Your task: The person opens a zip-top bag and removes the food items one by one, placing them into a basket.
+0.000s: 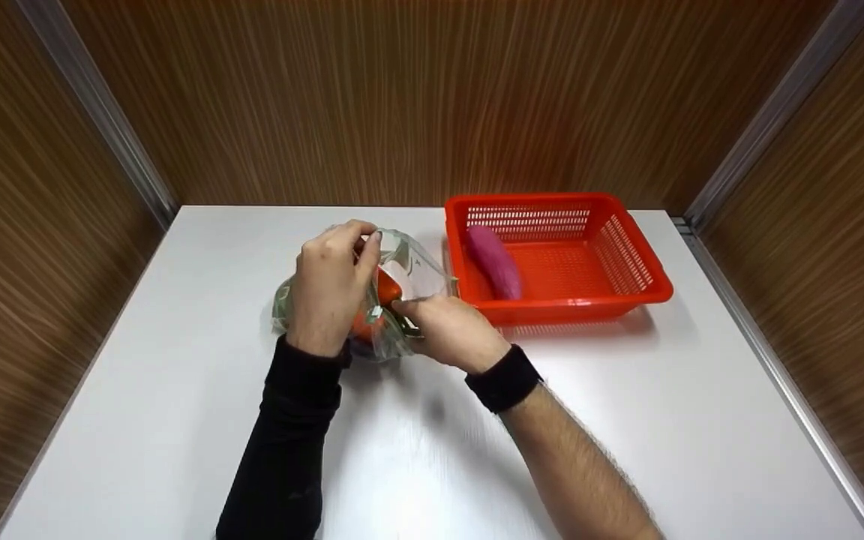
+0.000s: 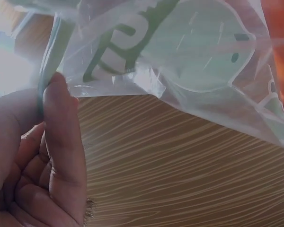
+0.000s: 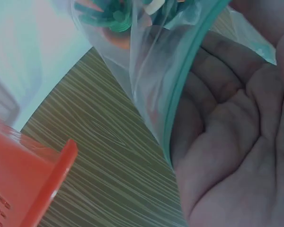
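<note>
A clear zip bag [image 1: 409,274] with green print lies on the white table [image 1: 199,322], with an orange thing [image 1: 383,294] inside. My left hand [image 1: 331,289] pinches the bag's green-edged rim near its top. My right hand [image 1: 447,326] pinches the same rim at the near right side. The left wrist view shows the bag's printed film [image 2: 180,52] close up, and my thumb [image 2: 61,137] pressed on the seal strip. In the right wrist view the green seal strip [image 3: 189,80] runs across my palm [image 3: 236,137].
A red plastic basket [image 1: 627,247] stands right of the bag, almost touching it, with a pink-purple oblong thing [image 1: 493,261] inside. Wood-grain walls close the table in at the back and both sides. The basket's rim [image 3: 47,189] shows in the right wrist view.
</note>
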